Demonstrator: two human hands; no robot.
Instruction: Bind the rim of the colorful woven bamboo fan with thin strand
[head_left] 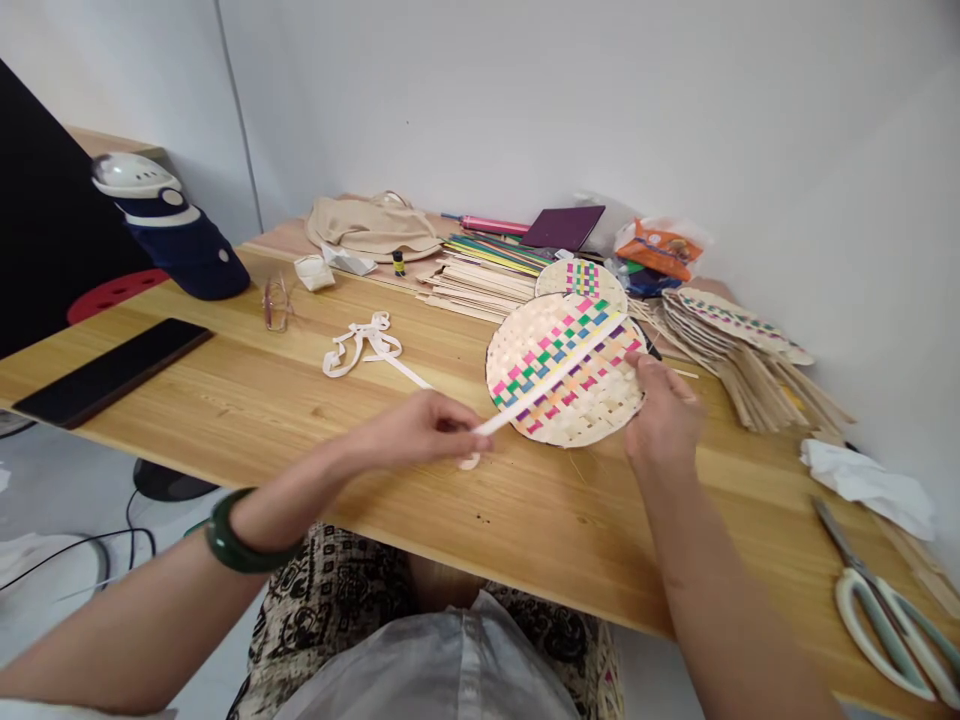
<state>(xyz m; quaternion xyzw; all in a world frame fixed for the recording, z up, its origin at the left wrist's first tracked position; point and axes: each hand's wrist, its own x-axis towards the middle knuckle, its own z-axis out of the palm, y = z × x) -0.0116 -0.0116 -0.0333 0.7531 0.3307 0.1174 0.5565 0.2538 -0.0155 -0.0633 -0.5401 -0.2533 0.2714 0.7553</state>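
A round woven disc (585, 420) with pink, green, blue, yellow and purple checks is held tilted above the table. My right hand (664, 405) is closed on its right edge. My left hand (439, 430) pinches a white ribbon (551, 380) just left of the disc. That ribbon runs straight across the disc's face to its upper right edge; how it is fixed there I cannot make out. Its other end trails behind my left hand to a loose tangle of ribbon (345, 360) on the table. A smaller woven disc (551, 280) lies behind, partly covered.
Scissors (862, 575) and a crumpled white tissue (866, 480) lie at the right, near stacked woven fans (750, 350). Pale strips (472, 290) and a small dark bottle (398, 263) are at the back. Glasses (276, 303), a phone (112, 370) and a blue flask (176, 235) stand left.
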